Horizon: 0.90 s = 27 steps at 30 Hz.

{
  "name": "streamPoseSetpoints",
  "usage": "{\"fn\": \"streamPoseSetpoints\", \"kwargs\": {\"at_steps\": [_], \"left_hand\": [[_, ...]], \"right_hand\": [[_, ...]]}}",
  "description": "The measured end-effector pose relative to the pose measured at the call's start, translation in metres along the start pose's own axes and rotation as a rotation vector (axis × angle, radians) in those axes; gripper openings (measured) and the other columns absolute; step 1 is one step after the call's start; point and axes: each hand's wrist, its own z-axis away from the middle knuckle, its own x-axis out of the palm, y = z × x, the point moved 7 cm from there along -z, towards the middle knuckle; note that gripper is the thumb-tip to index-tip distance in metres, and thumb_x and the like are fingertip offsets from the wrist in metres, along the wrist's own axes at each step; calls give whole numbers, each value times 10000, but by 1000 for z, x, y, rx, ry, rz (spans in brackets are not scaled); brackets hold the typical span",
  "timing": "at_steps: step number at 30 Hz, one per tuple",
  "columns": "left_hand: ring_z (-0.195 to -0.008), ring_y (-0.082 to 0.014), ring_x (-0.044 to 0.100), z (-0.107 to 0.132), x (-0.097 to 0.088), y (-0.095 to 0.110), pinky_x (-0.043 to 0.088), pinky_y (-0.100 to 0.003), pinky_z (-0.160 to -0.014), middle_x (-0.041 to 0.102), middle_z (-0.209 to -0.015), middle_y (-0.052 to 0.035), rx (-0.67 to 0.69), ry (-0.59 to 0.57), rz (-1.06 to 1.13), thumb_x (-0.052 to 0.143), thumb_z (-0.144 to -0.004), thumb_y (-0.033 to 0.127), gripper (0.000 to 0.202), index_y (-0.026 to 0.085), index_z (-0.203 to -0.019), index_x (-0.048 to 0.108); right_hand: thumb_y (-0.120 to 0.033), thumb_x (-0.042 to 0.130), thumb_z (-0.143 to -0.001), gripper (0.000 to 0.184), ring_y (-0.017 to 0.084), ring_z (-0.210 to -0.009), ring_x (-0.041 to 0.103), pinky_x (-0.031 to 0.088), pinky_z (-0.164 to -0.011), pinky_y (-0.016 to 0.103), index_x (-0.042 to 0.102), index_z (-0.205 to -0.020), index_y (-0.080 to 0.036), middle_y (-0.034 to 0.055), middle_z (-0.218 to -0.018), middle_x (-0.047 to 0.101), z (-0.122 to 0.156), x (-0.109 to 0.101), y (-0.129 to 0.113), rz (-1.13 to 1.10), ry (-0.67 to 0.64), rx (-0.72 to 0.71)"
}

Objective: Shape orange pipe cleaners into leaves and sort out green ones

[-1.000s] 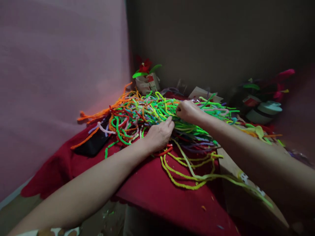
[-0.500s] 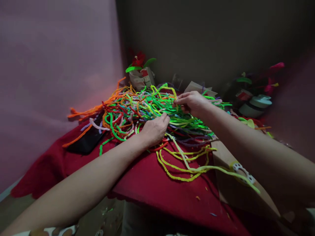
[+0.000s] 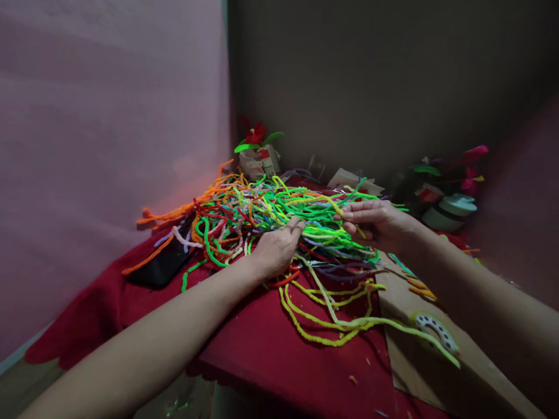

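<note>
Right hand (image 3: 369, 221) pinches — left hand (image 3: 277, 247) lies lower, back upward.

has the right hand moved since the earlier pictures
Yes. Judged against the red flower at the back, the right hand has moved to the right, farther from it, with a yellow pipe cleaner pinched in its grip.

R hand (image 3: 384, 226) now farther from L hand (image 3: 276, 251). Yellow stem (image 3: 332, 202) in R fingertips, arched b4, now runs flatter, to their left.
</note>
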Motion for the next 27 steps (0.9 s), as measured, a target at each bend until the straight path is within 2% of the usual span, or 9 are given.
{"fn": "streamPoseSetpoints", "kwargs": {"at_steps": [4, 6, 8, 10, 13, 16, 20, 23, 27], "left_hand": [[-1162, -204, 481, 0, -30, -1, 467, -325, -889, 481, -1289, -134, -41, 209, 281, 379, -869, 205, 358, 130, -1215, 430], [-1015, -187, 561, -2, -44, -2, 483, -297, -815, 592, -1103, -112, -114, 265, 577, 445, -855, 284, 319, 131, -1130, 496], [-670, -114, 584, -6, -41, 3, 470, -226, -577, 621, -861, -55, -211, 157, 996, 488, -833, 365, 325, 129, -1053, 528], [-412, -38, 415, -8, -31, 15, 317, -180, -389, 556, -677, 12, -291, -20, 1404, 508, -813, 420, 333, 130, -971, 546], [-349, -7, 280, -7, -21, 26, 190, -168, -358, 435, -527, 67, -386, -136, 1736, 603, -747, 414, 292, 131, -805, 558], [-351, -13, 299, -2, -14, 22, 181, -167, -366, 414, -439, 72, -494, -117, 1745, 670, -693, 353, 261, 127, -670, 542], [-321, -22, 303, 5, -16, 17, 182, -171, -353, 423, -395, 73, -597, -38, 1677, 642, -702, 327, 234, 137, -625, 530], [-341, -36, 363, 8, -26, 15, 247, -169, -362, 455, -410, 63, -580, 50, 1481, 610, -717, 307, 211, 139, -612, 539], [-411, -42, 427, 13, -45, 14, 333, -160, -419, 477, -461, 56, -476, 210, 1211, 620, -707, 295, 227, 141, -575, 517]], "right_hand": [[-298, 697, -641, 221, 22, -339, 322, 194, -350, 175, 567, -753, -159, -27, -546, 577, 20, 1, 17, 3, 49, 31], [-314, 694, -647, 229, 26, -347, 341, 207, -356, 178, 576, -767, -160, -20, -556, 595, 28, 7, 23, 53, 40, 35], [-329, 673, -667, 214, 32, -360, 362, 219, -363, 186, 592, -752, -150, -12, -562, 599, 35, 15, 26, 153, 26, 14], [-343, 642, -694, 209, 39, -373, 366, 219, -367, 194, 610, -733, -140, -8, -554, 587, 42, 24, 28, 274, 29, -9], [-354, 619, -710, 210, 41, -372, 338, 199, -366, 198, 626, -711, -144, -30, -504, 540, 52, 34, 32, 420, 59, 17], [-362, 613, -711, 234, 36, -350, 332, 198, -356, 190, 580, -618, -150, -44, -455, 501, 60, 43, 40, 417, 90, 76], [-388, 617, -698, 287, 22, -286, 278, 154, -314, 184, 503, -563, -161, -53, -413, 476, 68, 62, 56, 98, 56, 169], [-364, 632, -683, 253, 21, -267, 246, 133, -296, 181, 510, -589, -163, -65, -392, 457, 72, 79, 64, -72, 9, 191], [-353, 640, -673, 217, 23, -252, 235, 126, -283, 175, 553, -667, -154, -70, -382, 462, 79, 90, 70, -173, 0, 209]]}}
